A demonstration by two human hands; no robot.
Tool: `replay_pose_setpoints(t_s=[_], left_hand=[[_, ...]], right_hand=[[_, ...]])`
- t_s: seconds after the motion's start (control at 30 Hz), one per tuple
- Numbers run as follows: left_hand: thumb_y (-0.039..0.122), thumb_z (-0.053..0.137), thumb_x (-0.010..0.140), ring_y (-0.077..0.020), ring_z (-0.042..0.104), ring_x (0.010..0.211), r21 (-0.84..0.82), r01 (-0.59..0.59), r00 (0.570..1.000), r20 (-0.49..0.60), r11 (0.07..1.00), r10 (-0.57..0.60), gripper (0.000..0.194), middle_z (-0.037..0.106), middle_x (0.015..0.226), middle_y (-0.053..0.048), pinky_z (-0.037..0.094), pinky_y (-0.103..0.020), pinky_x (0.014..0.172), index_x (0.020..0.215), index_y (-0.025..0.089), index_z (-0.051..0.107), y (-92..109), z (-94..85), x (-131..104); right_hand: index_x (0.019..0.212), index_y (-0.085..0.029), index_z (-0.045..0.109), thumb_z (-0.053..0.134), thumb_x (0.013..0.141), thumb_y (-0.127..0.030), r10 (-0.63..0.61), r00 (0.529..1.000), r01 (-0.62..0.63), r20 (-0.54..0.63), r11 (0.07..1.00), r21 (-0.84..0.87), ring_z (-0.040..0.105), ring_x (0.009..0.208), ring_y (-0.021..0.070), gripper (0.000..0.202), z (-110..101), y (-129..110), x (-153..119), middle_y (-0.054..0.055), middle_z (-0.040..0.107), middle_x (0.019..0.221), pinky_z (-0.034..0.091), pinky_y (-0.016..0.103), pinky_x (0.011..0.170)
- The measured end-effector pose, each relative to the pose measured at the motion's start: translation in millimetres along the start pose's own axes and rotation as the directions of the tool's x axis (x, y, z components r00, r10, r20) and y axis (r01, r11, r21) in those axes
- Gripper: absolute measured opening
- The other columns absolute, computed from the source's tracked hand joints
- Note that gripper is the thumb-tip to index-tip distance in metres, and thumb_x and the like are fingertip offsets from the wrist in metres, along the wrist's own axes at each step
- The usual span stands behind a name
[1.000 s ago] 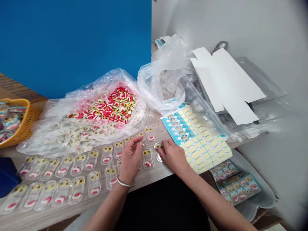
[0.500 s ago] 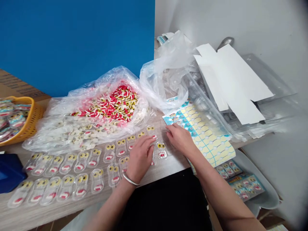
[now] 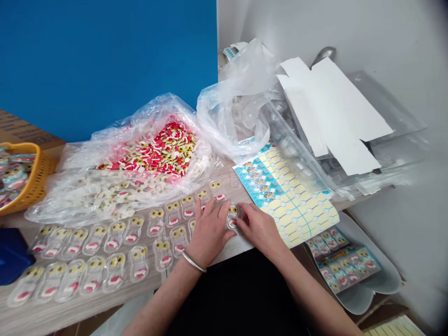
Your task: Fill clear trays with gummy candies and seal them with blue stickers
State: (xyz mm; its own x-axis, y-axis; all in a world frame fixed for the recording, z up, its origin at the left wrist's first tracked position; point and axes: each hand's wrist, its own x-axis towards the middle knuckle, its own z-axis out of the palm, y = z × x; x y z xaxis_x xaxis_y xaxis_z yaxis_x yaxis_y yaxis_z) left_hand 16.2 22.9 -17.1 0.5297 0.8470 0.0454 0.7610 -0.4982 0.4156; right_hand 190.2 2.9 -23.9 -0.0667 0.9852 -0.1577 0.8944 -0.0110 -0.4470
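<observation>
Rows of small clear plastic trays, each with yellow eye pieces and a red-and-white mouth piece, lie on the wooden table. My left hand, with a bangle at the wrist, rests spread over the trays near the right end of the rows. Beside it, my right hand has its thumb and fingertips at the right edge of one filled tray, which lies between the two hands. Behind the rows, an open clear bag holds many loose red, white and yellow pieces.
Yellow and blue printed sheets lie at the right, below crumpled plastic and white card. A grey bin holds packed items at lower right. An orange basket and a dark blue object are at the left.
My right hand has moved down from beside the printed sheets to the rightmost tray. My left hand has shifted slightly right, its fingers now more spread. The view has shifted a little.
</observation>
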Motion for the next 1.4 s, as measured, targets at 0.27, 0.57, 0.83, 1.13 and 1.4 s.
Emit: replay_pose_setpoints(t_s=[0.27, 0.57, 0.83, 1.13, 1.4], left_hand=[[0.033, 0.076, 0.075, -0.0395, 0.036, 0.139, 0.046, 0.03, 0.999, 0.03, 0.998, -0.032, 0.081, 0.054, 0.142, -0.012, 0.016, -0.066, 0.114, 0.146, 0.023, 0.037, -9.0, -16.2, -8.3], [0.033, 0.079, 0.072, -0.0414, 0.029, 0.143, 0.116, 0.038, 0.999, 0.017, 0.992, -0.04, 0.077, 0.055, 0.141, -0.015, 0.013, -0.068, 0.115, 0.139, 0.019, 0.046, -15.1, -14.4, -29.5], [0.033, 0.073, 0.078, -0.0386, 0.027, 0.145, 0.177, 0.041, 0.998, 0.037, 0.983, -0.048, 0.067, 0.054, 0.143, -0.012, 0.012, -0.067, 0.117, 0.138, 0.018, 0.048, -16.6, -14.3, -33.9], [0.034, 0.069, 0.081, -0.0384, 0.025, 0.146, 0.189, 0.069, 0.996, 0.048, 0.98, -0.08, 0.06, 0.053, 0.145, -0.01, 0.012, -0.066, 0.118, 0.137, 0.019, 0.051, -15.9, -15.7, -34.0], [0.034, 0.066, 0.083, -0.0393, 0.025, 0.146, 0.184, 0.063, 0.996, 0.051, 0.981, -0.073, 0.055, 0.052, 0.145, -0.01, 0.012, -0.066, 0.117, 0.134, 0.019, 0.054, -18.0, -11.4, -33.9]], right_hand=[[0.117, -0.025, 0.061, 0.061, 0.091, -0.029, -0.136, 0.989, 0.136, 0.05, 0.991, 0.009, 0.062, 0.093, 0.0195, 0.027, -0.2, -5.8, -1.3, 0.005, 0.062, 0.106, 0.046, 0.028, 0.075], [0.124, -0.021, 0.06, 0.065, 0.087, -0.028, -0.25, 0.968, 0.25, -0.007, 0.968, 0.014, 0.051, 0.12, 0.0277, 0.039, -1.9, -7.5, 4.6, 0.012, 0.05, 0.137, 0.042, 0.043, 0.104], [0.122, -0.021, 0.062, 0.065, 0.088, -0.026, -0.392, 0.917, 0.393, 0.073, 0.92, -0.002, 0.049, 0.122, 0.0299, 0.035, -6.1, -14.0, 7.5, 0.011, 0.053, 0.139, 0.044, 0.046, 0.1], [0.12, -0.022, 0.062, 0.07, 0.085, -0.025, -0.381, 0.921, 0.385, 0.079, 0.922, -0.043, 0.051, 0.119, 0.03, 0.036, -0.4, -11.7, 10.4, 0.011, 0.054, 0.137, 0.047, 0.048, 0.096], [0.114, -0.019, 0.065, 0.075, 0.082, -0.033, -0.359, 0.932, 0.36, 0.057, 0.933, -0.009, 0.057, 0.106, 0.0272, 0.037, 1.0, -14.1, 7.5, 0.011, 0.059, 0.123, 0.049, 0.044, 0.093]])
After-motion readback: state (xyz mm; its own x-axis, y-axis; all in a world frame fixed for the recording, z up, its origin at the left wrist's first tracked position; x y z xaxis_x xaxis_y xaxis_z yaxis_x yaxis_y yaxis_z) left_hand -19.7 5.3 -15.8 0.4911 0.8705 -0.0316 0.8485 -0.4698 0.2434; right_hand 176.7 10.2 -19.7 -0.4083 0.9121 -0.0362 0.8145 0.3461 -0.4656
